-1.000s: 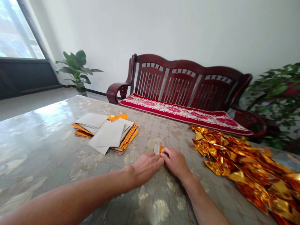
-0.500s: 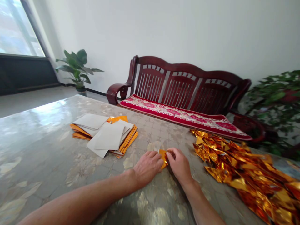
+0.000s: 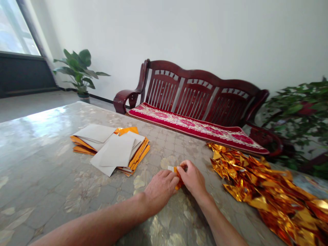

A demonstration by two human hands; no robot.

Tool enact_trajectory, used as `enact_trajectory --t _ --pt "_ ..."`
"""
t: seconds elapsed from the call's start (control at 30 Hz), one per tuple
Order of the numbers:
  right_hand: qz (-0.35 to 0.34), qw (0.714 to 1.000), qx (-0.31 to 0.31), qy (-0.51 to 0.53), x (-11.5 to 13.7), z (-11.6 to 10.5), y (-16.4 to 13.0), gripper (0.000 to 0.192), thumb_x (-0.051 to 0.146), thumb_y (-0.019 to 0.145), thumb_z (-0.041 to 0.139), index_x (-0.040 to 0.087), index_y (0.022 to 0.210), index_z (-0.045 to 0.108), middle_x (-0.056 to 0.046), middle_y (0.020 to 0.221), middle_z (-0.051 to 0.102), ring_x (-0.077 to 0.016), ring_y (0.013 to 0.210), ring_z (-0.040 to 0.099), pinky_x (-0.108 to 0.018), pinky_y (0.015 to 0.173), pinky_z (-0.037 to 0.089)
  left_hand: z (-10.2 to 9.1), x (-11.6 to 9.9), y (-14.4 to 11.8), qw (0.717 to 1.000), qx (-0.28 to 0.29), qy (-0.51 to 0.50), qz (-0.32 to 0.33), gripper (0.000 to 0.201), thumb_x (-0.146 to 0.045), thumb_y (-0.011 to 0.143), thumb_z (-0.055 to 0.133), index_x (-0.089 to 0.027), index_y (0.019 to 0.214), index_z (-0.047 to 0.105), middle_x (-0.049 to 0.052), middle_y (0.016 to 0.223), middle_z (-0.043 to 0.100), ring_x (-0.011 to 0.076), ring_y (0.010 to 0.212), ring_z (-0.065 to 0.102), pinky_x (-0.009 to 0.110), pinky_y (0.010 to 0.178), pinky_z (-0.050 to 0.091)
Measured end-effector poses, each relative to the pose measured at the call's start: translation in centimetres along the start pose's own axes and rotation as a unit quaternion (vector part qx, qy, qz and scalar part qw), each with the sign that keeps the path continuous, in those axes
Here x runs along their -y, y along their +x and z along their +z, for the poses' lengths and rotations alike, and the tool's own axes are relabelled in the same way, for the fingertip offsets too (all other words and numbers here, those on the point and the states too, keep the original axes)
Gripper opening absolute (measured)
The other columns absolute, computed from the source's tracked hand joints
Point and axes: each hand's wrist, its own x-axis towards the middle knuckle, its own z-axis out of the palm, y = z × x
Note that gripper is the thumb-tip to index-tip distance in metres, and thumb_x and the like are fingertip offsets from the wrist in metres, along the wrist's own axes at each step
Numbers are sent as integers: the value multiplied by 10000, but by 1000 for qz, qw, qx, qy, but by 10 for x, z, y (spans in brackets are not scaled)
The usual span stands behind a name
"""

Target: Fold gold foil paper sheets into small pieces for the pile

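My left hand (image 3: 160, 190) and my right hand (image 3: 194, 178) meet over the marble-patterned table (image 3: 46, 160), pinching one small piece of gold foil paper (image 3: 177, 176) between their fingertips. The paper is partly folded; a white corner pokes out at the far side and an orange edge shows below. Most of it is hidden by my fingers. Left of my hands lies a stack of flat gold-and-white sheets (image 3: 112, 150). To the right spreads a pile of folded gold foil pieces (image 3: 263, 191).
Beyond the table stands a dark red wooden bench (image 3: 194, 92) with a red patterned cushion (image 3: 194, 126). A potted plant (image 3: 77, 70) sits by the window at the left and another leafy plant (image 3: 299, 116) at the right.
The view has shifted slightly. My fingers have reworked the small foil piece, lifting and turning it between both hands; the stacks have not moved.
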Motion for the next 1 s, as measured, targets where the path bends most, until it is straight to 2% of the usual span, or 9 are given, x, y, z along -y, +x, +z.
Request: enact_trajectory --t 0.17,0.3,0.47,0.7,0.9,1.0 --pt "15 995 50 82 -11 2 9 273 321 774 609 229 1029 641 7 799 725 -167 714 665 -248 609 422 -2 -4 -2 1000 2 4 1 258 -336 907 658 -175 1090 575 52 1158 637 246 1114 567 381 959 475" --pt "-1 992 66 104 -15 3 13 213 307 744 636 223 933 687 1 762 733 -155 678 666 -229 587 430 -1 -5 -4 1000 -8 8 -10 284 -355 907 657 -203 1129 565 47 1152 627 248 1117 556 389 940 466" --pt "18 992 92 82 -7 -2 11 186 329 741 619 236 869 717 0 758 738 -159 661 661 -229 556 412 -3 -6 -4 998 -17 33 -47 334 -396 877 688 -230 1136 558 57 1140 608 266 1086 551 415 895 459" --pt "-2 999 37 28 -1 1 1 160 356 773 618 283 860 730 5 786 739 -186 722 660 -269 596 411 -5 -8 -4 996 -21 57 -65 373 -436 866 691 -235 1148 552 79 1172 591 285 1097 535 443 905 436" --pt "-72 996 -20 43 -1 7 -6 113 270 794 574 256 810 685 -19 903 711 -222 912 622 -331 801 450 -4 -6 -5 996 -21 57 -63 330 -443 905 634 -245 1155 553 85 1226 577 280 1098 534 443 893 432" --pt "-80 995 -26 47 -1 7 -8 111 255 798 567 255 813 678 -27 902 698 -235 929 607 -344 817 444 -4 -5 -4 996 -16 54 -62 344 -456 902 633 -245 1161 552 86 1244 568 278 1099 530 441 895 431"
